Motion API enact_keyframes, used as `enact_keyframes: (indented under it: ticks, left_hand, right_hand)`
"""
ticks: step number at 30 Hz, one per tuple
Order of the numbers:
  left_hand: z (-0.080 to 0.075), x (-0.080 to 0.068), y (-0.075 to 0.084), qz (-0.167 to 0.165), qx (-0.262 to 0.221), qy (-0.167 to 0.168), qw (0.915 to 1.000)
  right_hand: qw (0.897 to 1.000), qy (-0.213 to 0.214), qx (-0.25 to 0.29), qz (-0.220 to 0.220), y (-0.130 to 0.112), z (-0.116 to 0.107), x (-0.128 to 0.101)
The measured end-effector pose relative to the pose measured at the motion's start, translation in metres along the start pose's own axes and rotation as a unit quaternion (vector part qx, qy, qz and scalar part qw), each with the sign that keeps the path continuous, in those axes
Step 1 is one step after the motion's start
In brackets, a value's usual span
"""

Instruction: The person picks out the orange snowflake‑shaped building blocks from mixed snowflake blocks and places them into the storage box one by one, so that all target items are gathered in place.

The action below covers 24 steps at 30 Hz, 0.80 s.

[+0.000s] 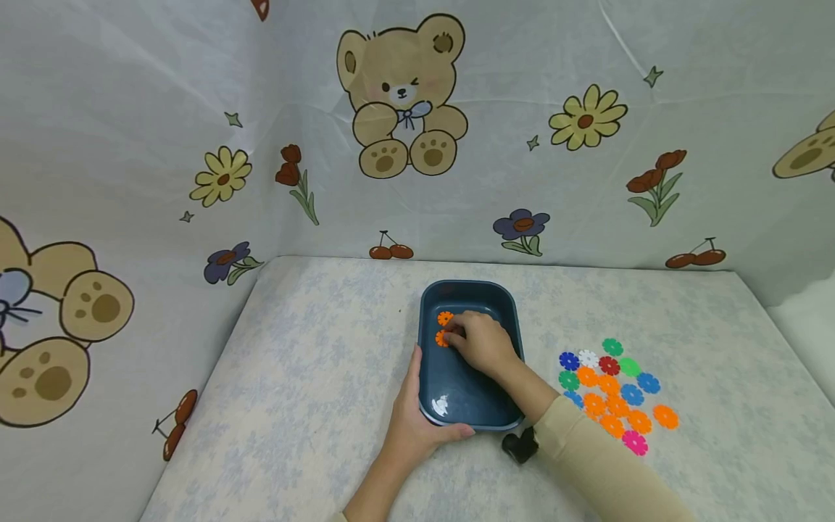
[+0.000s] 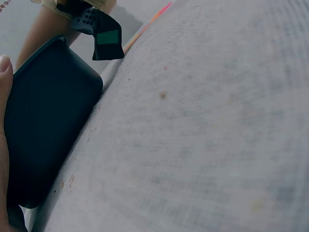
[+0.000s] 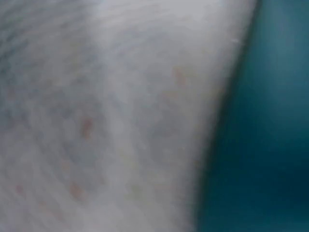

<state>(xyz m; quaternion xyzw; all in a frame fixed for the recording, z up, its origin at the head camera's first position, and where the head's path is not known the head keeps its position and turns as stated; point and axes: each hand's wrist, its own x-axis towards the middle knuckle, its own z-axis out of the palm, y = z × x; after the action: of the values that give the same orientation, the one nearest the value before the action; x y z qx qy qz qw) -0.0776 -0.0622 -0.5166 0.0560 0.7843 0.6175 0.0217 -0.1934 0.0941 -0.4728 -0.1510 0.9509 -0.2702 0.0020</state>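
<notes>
A dark blue rectangular tray (image 1: 470, 399) rests on the table. My left hand (image 1: 412, 428) holds its near left corner, fingers along the left side and thumb across the near edge. In the left wrist view the tray's outer wall (image 2: 53, 121) is beside part of that hand (image 2: 4, 121). My right hand (image 1: 481, 341) reaches inside the tray, its curled fingertips pinching the edge of an orange flower-shaped disc (image 1: 441, 338). Another orange disc (image 1: 445, 317) lies just beyond it. The right wrist view is blurred, with only the tray (image 3: 265, 125) and tablecloth showing.
Right of the tray lies a loose group of flower-shaped discs: several orange ones (image 1: 615, 405), with blue, green, white, red and pink ones. A black device (image 1: 520, 445) is on the right wrist, by the tray's near right corner. A patterned cloth (image 1: 496, 181) hangs behind.
</notes>
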Motion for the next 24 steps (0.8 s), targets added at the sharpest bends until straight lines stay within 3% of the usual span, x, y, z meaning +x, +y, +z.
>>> enact_keyframes:
  ticks: [6,10,17,24]
  left_hand:
    - [0.001,-0.001,0.002,0.007,0.002,0.005,1.0]
    - [0.002,-0.002,0.002,0.004,-0.002,0.005,1.0]
    - [0.003,-0.001,0.001,-0.005,-0.008,0.014,0.9999]
    - [0.003,-0.001,0.001,-0.003,-0.01,0.011,0.9999]
  right_hand:
    - [0.997,0.042,0.038,-0.044,-0.002,-0.034,-0.014]
    - [0.998,0.05,0.038,-0.029,0.011,-0.07,-0.033]
    - [0.997,-0.048,-0.02,0.063,0.077,-0.111,-0.075]
    - [0.985,-0.115,-0.044,0.119,0.131,-0.114,-0.111]
